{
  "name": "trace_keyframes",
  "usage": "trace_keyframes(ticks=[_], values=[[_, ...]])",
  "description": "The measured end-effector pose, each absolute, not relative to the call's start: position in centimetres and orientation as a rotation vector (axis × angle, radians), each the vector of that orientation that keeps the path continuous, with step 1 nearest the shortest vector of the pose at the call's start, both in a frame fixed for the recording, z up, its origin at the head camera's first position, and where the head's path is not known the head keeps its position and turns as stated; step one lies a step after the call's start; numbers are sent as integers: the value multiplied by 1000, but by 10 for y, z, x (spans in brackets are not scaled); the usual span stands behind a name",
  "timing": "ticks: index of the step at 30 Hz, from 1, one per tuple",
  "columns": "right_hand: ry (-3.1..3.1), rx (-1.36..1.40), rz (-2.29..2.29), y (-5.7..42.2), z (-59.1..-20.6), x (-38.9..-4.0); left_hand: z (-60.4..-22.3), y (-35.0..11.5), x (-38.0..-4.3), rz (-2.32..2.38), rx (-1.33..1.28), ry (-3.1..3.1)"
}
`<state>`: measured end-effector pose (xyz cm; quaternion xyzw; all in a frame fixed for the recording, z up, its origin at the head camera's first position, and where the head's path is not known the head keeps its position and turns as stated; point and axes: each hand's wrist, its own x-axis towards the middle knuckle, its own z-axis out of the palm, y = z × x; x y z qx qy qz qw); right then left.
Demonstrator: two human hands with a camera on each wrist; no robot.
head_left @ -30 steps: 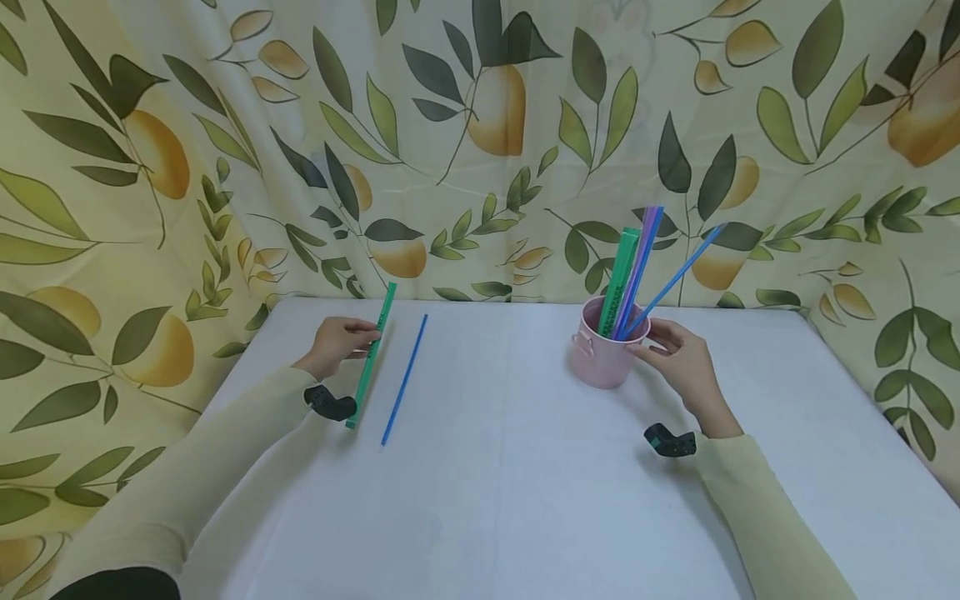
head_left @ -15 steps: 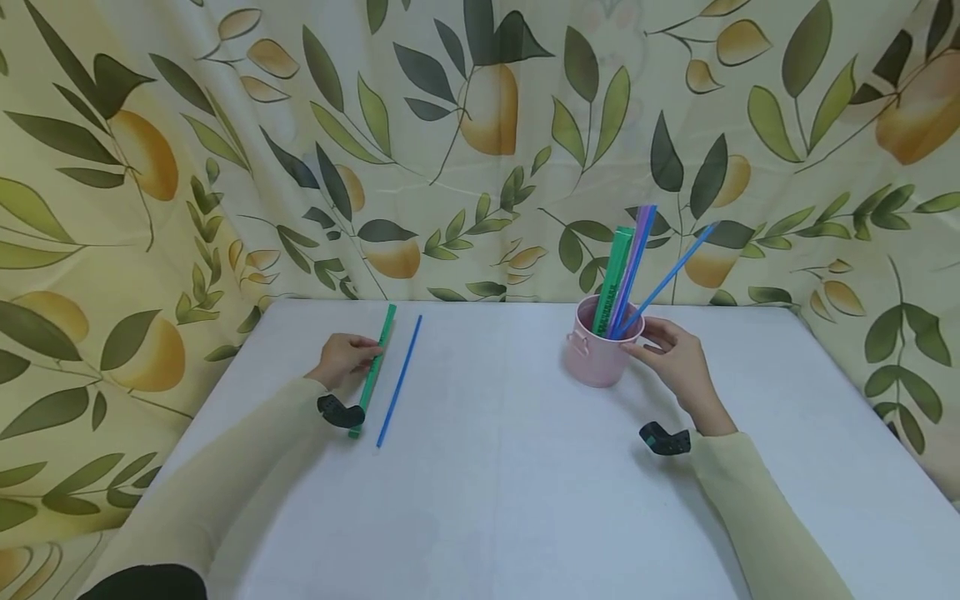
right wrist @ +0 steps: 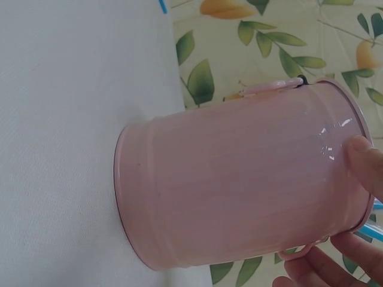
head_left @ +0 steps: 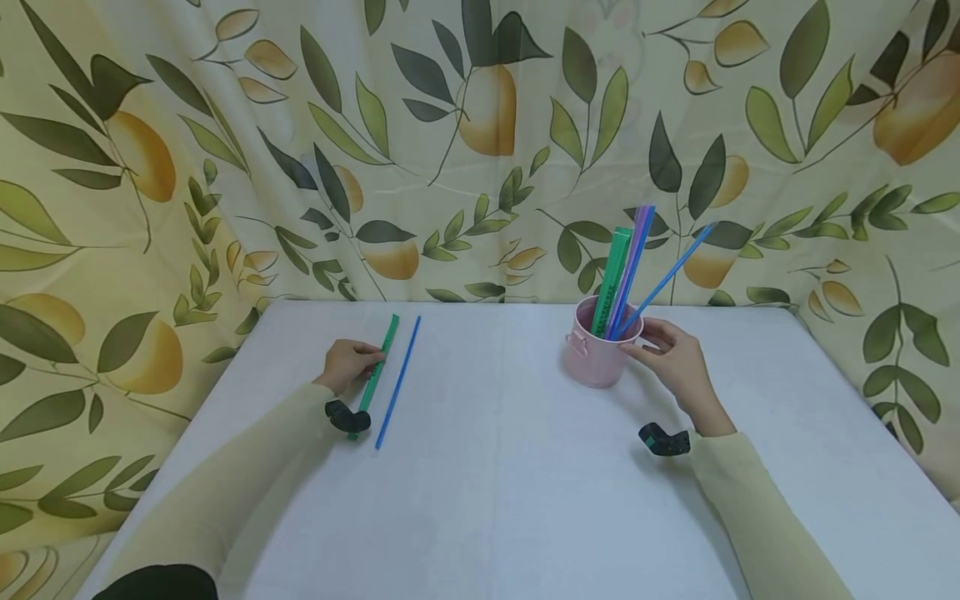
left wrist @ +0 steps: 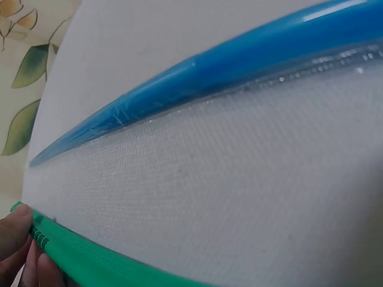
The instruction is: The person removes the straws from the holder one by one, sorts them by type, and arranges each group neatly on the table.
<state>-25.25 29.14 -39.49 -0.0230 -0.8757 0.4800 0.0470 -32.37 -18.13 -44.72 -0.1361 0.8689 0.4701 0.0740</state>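
Observation:
My left hand (head_left: 349, 365) pinches a long green stick with dark print (head_left: 381, 358) between thumb and fingers, near its far end in the left wrist view. It lies close to the white table surface; whether its whole length touches is unclear. Beside it on the right, roughly parallel, lies a blue straw (left wrist: 197, 75) that appears to be in a clear sleeve. My right hand (head_left: 678, 364) holds a small pink bucket (right wrist: 239, 179) near its rim, thumb and fingers apart around the side. Upright in the bucket lean green sticks (head_left: 612, 279), purple and blue straws (head_left: 632, 271), and one slanted blue straw (head_left: 678, 265).
The white table (head_left: 480, 492) stretches between the two hands and toward the front. A curtain with leaf and fruit prints (head_left: 480, 208) hangs right behind its back edge. Small handles (right wrist: 272, 87) stick out from the bucket's sides.
My left hand has brought the green stick down and slightly nearer the blue straw. My right hand stays at the bucket. The whole head view has shifted slightly.

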Motion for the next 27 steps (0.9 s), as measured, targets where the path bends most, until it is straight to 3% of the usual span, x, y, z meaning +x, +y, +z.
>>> trace_keyframes(ticks=[27], values=[[-2674, -66, 1445, 291, -394, -251, -449, -204, -319, 1273, -319, 2804]])
